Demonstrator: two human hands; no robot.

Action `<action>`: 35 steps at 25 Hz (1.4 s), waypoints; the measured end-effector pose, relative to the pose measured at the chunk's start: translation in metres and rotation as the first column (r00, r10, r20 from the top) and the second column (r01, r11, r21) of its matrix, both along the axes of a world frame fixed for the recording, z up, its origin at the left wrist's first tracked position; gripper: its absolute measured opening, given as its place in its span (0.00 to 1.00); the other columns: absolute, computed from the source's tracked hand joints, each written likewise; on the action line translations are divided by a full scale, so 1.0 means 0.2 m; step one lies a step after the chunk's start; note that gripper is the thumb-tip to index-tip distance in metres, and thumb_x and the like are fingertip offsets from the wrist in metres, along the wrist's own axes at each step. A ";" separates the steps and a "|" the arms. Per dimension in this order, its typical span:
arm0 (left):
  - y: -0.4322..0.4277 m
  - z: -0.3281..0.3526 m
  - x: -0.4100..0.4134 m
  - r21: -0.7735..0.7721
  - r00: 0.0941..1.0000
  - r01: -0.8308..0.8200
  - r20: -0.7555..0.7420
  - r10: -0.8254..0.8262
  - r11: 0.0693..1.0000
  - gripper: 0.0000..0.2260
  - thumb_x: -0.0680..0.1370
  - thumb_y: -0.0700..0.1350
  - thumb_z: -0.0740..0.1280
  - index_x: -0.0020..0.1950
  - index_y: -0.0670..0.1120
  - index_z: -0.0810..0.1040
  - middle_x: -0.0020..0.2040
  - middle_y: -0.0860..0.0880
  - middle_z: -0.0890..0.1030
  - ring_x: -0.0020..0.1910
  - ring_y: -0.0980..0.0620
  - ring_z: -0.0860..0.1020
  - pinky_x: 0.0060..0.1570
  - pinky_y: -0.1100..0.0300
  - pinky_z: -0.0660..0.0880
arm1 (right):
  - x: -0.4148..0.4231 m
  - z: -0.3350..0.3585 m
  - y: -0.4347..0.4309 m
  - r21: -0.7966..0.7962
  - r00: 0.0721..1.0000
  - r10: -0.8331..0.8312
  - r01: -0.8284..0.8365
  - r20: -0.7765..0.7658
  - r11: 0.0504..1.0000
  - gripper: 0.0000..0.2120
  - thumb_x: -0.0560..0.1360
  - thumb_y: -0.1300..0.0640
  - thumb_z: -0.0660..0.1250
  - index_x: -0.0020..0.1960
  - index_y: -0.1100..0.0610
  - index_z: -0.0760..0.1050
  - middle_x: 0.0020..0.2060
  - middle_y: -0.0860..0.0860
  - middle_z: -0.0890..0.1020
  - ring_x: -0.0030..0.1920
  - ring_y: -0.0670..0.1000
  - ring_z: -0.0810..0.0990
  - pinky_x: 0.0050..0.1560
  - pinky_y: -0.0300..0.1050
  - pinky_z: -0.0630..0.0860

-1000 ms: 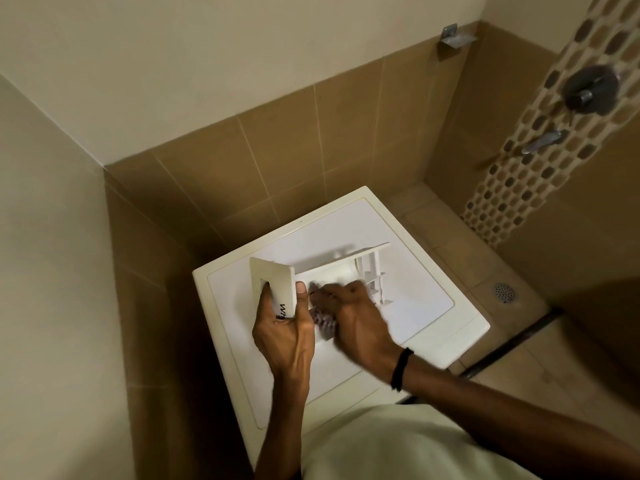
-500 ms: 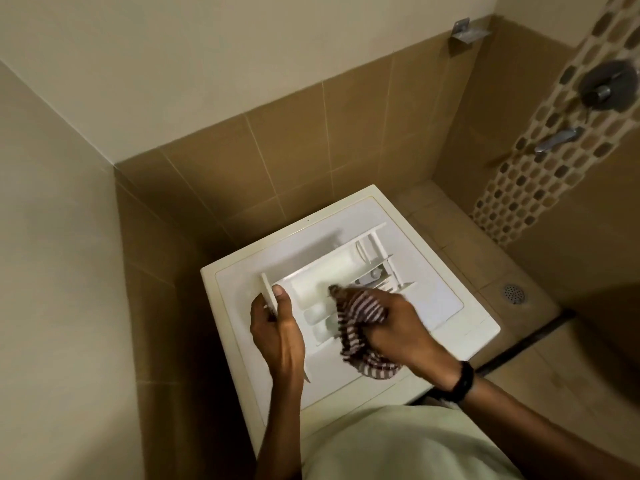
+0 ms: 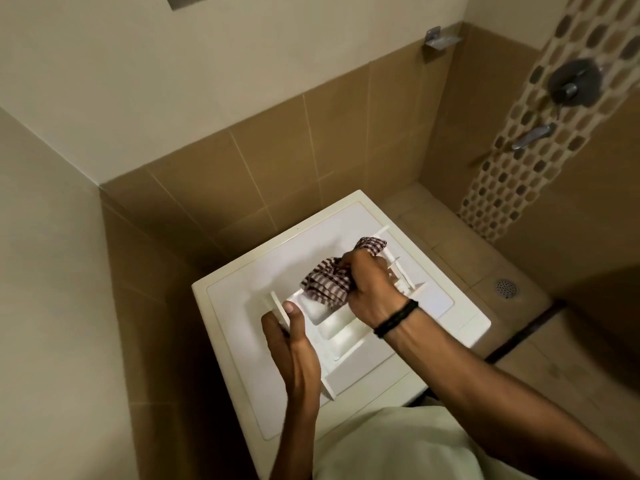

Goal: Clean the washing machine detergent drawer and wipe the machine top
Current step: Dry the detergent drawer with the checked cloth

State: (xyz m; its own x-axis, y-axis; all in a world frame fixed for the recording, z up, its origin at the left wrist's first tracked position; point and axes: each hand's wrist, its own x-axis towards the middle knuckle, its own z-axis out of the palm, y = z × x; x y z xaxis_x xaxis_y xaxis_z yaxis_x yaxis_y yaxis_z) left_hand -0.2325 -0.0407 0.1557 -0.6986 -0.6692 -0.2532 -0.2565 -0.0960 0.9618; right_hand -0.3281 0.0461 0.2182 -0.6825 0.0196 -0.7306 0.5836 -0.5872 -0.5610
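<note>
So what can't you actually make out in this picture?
Head view, the only one:
Back of the detergent drawer: hidden under the right hand and checked cloth.
Drawer's front panel face: behind the left hand.
Washing machine front: blocked by the shirt.
Any leftover grime: too dim and small.

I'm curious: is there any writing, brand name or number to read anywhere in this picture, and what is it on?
No text can be read anywhere in this view.
Detergent drawer: its front panel is edge-on in the left hand, so any label there is hidden.
Washing machine top: plain white, no print visible.
Checked cloth in the right hand: pattern only, no lettering.
</note>
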 end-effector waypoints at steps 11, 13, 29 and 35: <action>0.03 0.02 0.00 -0.070 0.997 0.056 -0.048 -0.059 0.996 0.08 0.82 0.58 0.66 0.56 0.57 0.73 0.51 0.47 0.79 0.46 0.50 0.80 0.47 0.52 0.78 | -0.08 -0.01 -0.07 0.254 1.000 0.016 -0.017 0.007 0.967 0.05 0.78 0.64 0.54 0.50 0.61 0.68 0.37 0.66 0.77 0.28 0.57 0.76 0.26 0.42 0.71; 0.00 0.01 -0.01 -0.044 0.997 0.053 -0.050 -0.055 0.998 0.08 0.81 0.57 0.66 0.56 0.56 0.74 0.51 0.47 0.79 0.44 0.54 0.80 0.45 0.53 0.78 | 0.01 -0.02 -0.12 0.238 0.975 0.220 -0.210 -0.018 0.948 0.06 0.76 0.67 0.56 0.51 0.65 0.70 0.45 0.68 0.80 0.30 0.57 0.78 0.26 0.42 0.72; -0.15 0.04 -0.11 -0.128 0.972 0.234 0.028 -0.232 0.964 0.20 0.81 0.60 0.63 0.66 0.50 0.68 0.52 0.55 0.75 0.48 0.61 0.77 0.47 0.58 0.73 | 0.11 0.03 -0.17 0.662 0.753 0.657 -0.467 -0.049 0.585 0.04 0.77 0.61 0.67 0.44 0.58 0.73 0.39 0.54 0.80 0.37 0.49 0.79 0.34 0.43 0.77; -0.24 -0.04 -0.12 -0.135 0.938 0.345 0.042 -0.343 0.929 0.06 0.80 0.54 0.64 0.54 0.55 0.73 0.49 0.51 0.80 0.49 0.49 0.82 0.46 0.53 0.79 | 0.22 -0.07 -0.15 0.978 0.382 0.922 -0.164 -0.054 0.126 0.06 0.77 0.60 0.63 0.44 0.62 0.76 0.43 0.59 0.81 0.47 0.59 0.79 0.40 0.41 0.66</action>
